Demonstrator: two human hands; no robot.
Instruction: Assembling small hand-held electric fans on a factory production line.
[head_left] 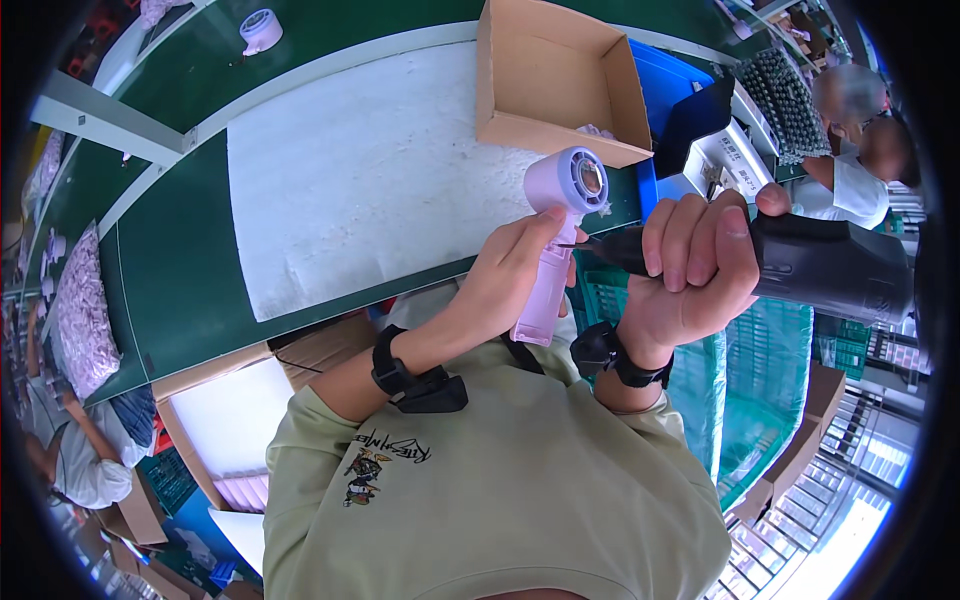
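Observation:
A lilac handheld fan [548,285] is gripped by my left hand [505,268], thumb along its neck and fingers closed around the handle. Its round head [578,182] with a vented rim points up and away from me. In my right hand [700,262] lies a black electric screwdriver [835,265], held sideways with fingers wrapped round its front part. The thin bit points left and meets the side of the fan's handle just below the head; whether it sits on a screw is hidden by my fingers.
Beyond my hands a white mat [360,170] covers the green bench [170,280]. An open cardboard box [560,60] and a blue bin [672,85] stand at the back right. Another fan [261,32] lies far left. A green lined crate [765,390] is at my right; people work on both sides.

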